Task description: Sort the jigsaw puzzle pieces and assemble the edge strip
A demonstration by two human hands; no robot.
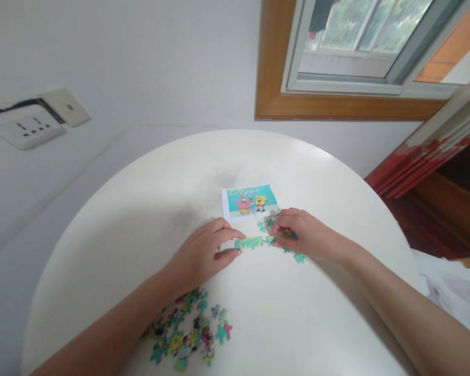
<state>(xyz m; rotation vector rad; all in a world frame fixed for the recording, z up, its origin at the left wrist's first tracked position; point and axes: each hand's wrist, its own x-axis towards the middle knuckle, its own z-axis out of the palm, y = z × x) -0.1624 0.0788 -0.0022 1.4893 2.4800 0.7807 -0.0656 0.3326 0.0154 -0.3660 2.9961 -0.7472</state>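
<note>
A short strip of joined jigsaw pieces (253,242) in yellow and teal lies on the table. My left hand (207,248) grips its left end between thumb and forefinger. At the other end my right hand (300,232) pinches a jigsaw piece (270,239) close against the strip; whether the two interlock I cannot tell. Loose teal pieces (299,258) lie around and partly under the right hand. Just beyond the strip is a reference picture card (253,201) with cartoon figures. A mixed heap of jigsaw pieces (188,339) sits nearer to me, partly hidden by my left forearm.
The round white table (297,324) reaches to the wall at the back. A wood-framed window (337,107) is at upper right, and a wall socket (27,125) at left. To the right hang red and white curtains (423,156), with plastic-like material (454,292) below.
</note>
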